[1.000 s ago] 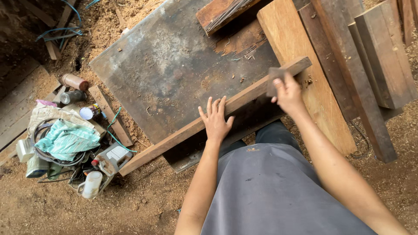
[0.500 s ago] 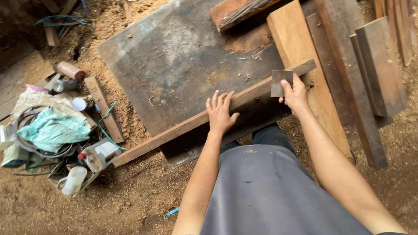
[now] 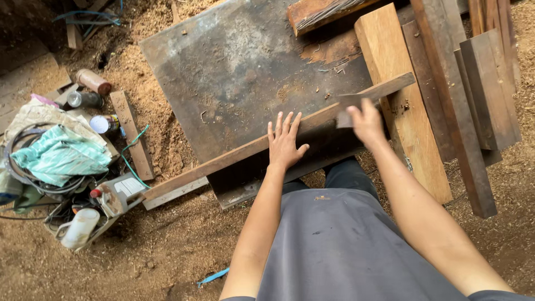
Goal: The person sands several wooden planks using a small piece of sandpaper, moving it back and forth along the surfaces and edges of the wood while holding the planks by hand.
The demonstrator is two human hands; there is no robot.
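Bare metal sheet [image 3: 239, 72] beyond the long wooden strip [image 3: 251, 147] offers open passage. Stacked planks [image 3: 446, 83] block the right; clutter [image 3: 61, 161] crowds the left floor.

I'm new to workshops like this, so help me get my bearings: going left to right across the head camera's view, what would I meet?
Teal cloth → white jug → short wooden block → left hand flat on the long slat → right hand holding a small dark block → pale thick plank → dark boards.
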